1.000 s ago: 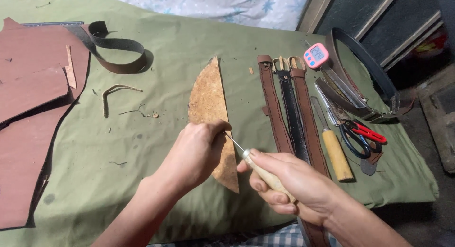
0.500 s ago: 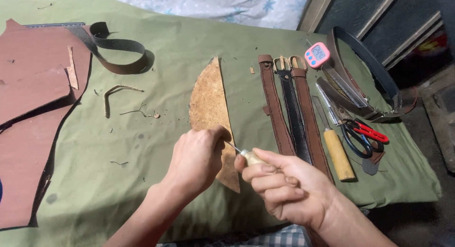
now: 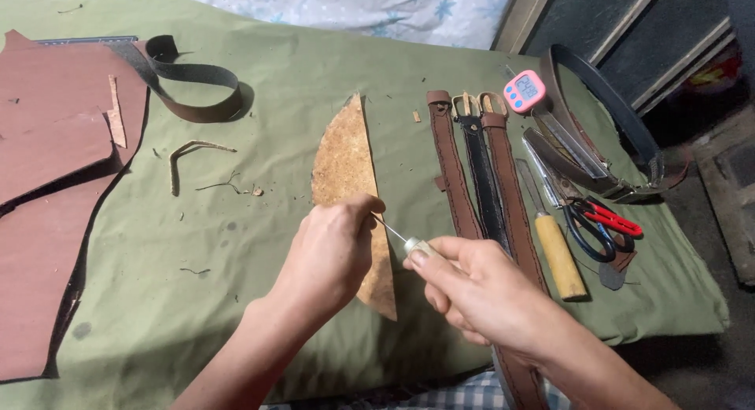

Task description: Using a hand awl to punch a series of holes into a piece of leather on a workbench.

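A tan, half-moon leather piece lies rough side up on the green cloth. My left hand presses down on its lower middle, fingers curled at the straight right edge. My right hand grips an awl with a pale handle. Its thin metal point reaches up-left and meets the leather's edge right by my left fingertips.
Three belt straps with buckles lie right of the leather, then a yellow-handled knife, red-handled scissors, a pink timer and a dark belt. Brown leather sheets and a looped dark strap are at the left.
My right hand has drawn the awl closer to my left hand, and both hands have shifted slightly up the leather's straight edge.
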